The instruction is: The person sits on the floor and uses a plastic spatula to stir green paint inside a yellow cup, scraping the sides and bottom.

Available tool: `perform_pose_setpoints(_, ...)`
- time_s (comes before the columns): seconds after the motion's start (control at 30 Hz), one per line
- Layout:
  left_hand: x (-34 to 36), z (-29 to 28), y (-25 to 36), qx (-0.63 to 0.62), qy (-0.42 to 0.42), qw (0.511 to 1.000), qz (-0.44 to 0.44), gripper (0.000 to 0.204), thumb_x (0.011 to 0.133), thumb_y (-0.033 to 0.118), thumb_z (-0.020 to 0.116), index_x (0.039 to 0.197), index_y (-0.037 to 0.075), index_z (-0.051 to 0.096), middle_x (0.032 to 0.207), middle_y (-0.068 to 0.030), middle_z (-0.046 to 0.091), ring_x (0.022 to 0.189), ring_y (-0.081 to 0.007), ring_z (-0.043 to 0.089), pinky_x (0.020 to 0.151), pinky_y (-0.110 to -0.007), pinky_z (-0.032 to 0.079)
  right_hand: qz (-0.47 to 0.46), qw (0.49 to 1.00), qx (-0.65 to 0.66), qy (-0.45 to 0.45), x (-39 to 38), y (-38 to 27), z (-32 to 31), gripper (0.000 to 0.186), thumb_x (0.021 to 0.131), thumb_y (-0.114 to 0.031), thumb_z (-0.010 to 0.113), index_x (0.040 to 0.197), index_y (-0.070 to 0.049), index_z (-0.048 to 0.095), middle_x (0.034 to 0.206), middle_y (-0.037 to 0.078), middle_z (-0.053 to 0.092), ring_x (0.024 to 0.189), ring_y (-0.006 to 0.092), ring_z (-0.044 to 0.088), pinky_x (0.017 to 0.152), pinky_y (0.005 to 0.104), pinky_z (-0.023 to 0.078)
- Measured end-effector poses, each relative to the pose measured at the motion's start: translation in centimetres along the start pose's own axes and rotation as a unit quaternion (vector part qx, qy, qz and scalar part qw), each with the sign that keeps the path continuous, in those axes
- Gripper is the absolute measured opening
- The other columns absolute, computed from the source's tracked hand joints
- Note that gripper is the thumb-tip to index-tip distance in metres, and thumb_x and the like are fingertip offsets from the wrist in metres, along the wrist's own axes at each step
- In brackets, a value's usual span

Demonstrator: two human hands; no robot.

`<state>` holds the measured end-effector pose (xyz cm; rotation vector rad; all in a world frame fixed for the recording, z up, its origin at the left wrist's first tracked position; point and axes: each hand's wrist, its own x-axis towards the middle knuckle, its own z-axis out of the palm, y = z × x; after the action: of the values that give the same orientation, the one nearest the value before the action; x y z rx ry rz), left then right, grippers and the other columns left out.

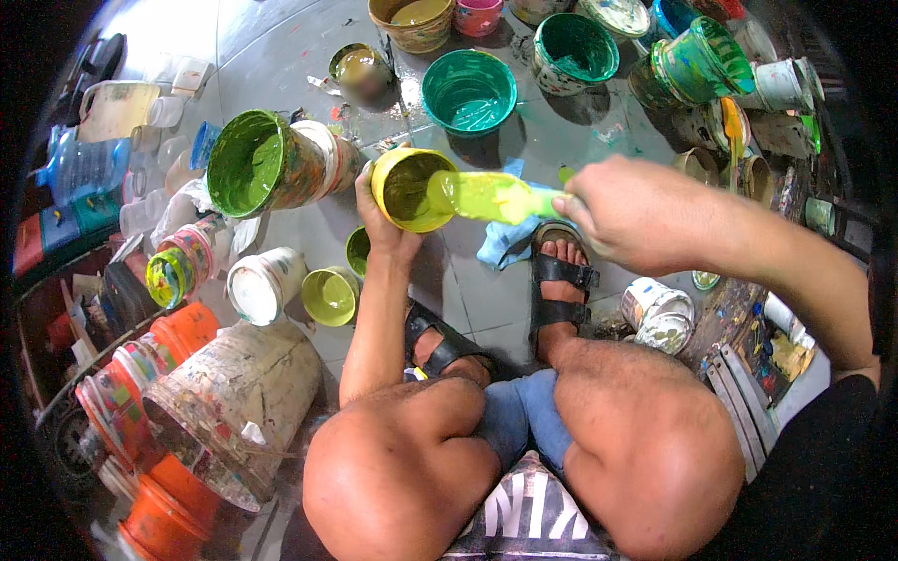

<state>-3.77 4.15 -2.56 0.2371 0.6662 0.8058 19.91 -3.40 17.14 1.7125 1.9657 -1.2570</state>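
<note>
My left hand [395, 241] grips a small yellow tub [418, 226] from beneath and the side, its mouth tilted toward me. Olive-green paint coats the tub's inside. In my right hand [622, 208] is the handle of a spatula [491, 198], its broad blade thick with lime-green paint. The blade's tip reaches over the right side of the tub's mouth; whether it touches the rim I cannot tell. To the left of the tub lies a paint-smeared bucket [217, 178], green inside. Two small pots stand below my left wrist, one lime-coloured [330, 296].
A teal bucket [470, 92], a dark green bucket [574, 54] and other paint pots stand at the back. A blue rag [505, 245] lies by my sandal [561, 280]. At left are a white pail [267, 285], a large stained drum [243, 393] and orange buckets [168, 510].
</note>
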Motion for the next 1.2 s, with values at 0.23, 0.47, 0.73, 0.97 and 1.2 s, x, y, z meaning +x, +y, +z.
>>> perform_pose_setpoints(0.23, 0.8, 3.0, -0.8, 0.089, 0.037, 0.987, 0.129, 0.050, 0.088, 0.039, 0.042, 0.118, 0.000, 0.054, 0.106, -0.0139, 0.062, 0.095, -0.0243, 0.061, 0.086, -0.038, 0.050, 0.002, 0.949, -0.278, 0.148, -0.2, -0.7, 1.2, 0.038, 0.095, -0.026, 0.039, 0.078, 0.001, 0.060, 0.071, 0.020, 0.062, 0.064, 0.0345, 0.061, 0.060, 0.0470, 0.046)
perform_pose_setpoints(0.47, 1.0, 3.0, 1.4, 0.089, -0.055, 0.984, 0.142, 0.061, 0.081, 0.038, 0.047, 0.128, -0.001, 0.043, 0.118, -0.0216, 0.054, 0.105, -0.0307, 0.057, 0.092, -0.042, 0.046, -0.047, 0.993, -0.102, 0.048, 2.5, 0.8, 3.1, 0.033, 0.093, -0.022, 0.041, 0.079, 0.000, 0.062, 0.075, 0.024, 0.063, 0.066, 0.0382, 0.062, 0.061, 0.0486, 0.047)
perform_pose_setpoints(0.73, 1.0, 3.7, -1.3, -0.205, -0.170, 0.964, 0.006, 0.060, 0.084, 0.048, 0.045, 0.124, 0.003, 0.048, 0.117, -0.0231, 0.054, 0.098, -0.0355, 0.059, 0.084, -0.048, 0.051, 0.069, 0.484, 0.796, -0.358, 2.1, -1.9, 6.8, 0.035, 0.099, -0.045, 0.032, 0.079, -0.016, 0.038, 0.056, -0.009, 0.026, 0.041, 0.0009, 0.019, 0.031, 0.0162, 0.015)
perform_pose_setpoints(0.97, 1.4, 3.9, -3.2, -0.118, -0.084, 0.989, -0.025, 0.056, 0.089, 0.049, 0.038, 0.122, 0.005, 0.052, 0.115, -0.0150, 0.059, 0.100, -0.0325, 0.059, 0.084, -0.048, 0.051, 0.127, 0.503, 0.835, -0.186, 0.3, -1.5, 5.9, 0.029, 0.100, -0.038, 0.035, 0.090, -0.012, 0.045, 0.057, -0.009, 0.028, 0.042, 0.0011, 0.022, 0.032, 0.0158, 0.021)
perform_pose_setpoints(1.2, -0.6, 4.5, -2.3, -0.025, 0.008, 0.993, -0.115, 0.043, 0.092, 0.043, 0.040, 0.116, 0.011, 0.057, 0.108, -0.0083, 0.064, 0.097, -0.0262, 0.062, 0.076, -0.044, 0.053, -0.036, 0.982, -0.059, 0.175, -3.1, 2.0, 2.5, 0.018, 0.089, -0.020, 0.051, 0.095, -0.004, 0.056, 0.059, 0.003, 0.051, 0.055, 0.0178, 0.058, 0.045, 0.0262, 0.041)
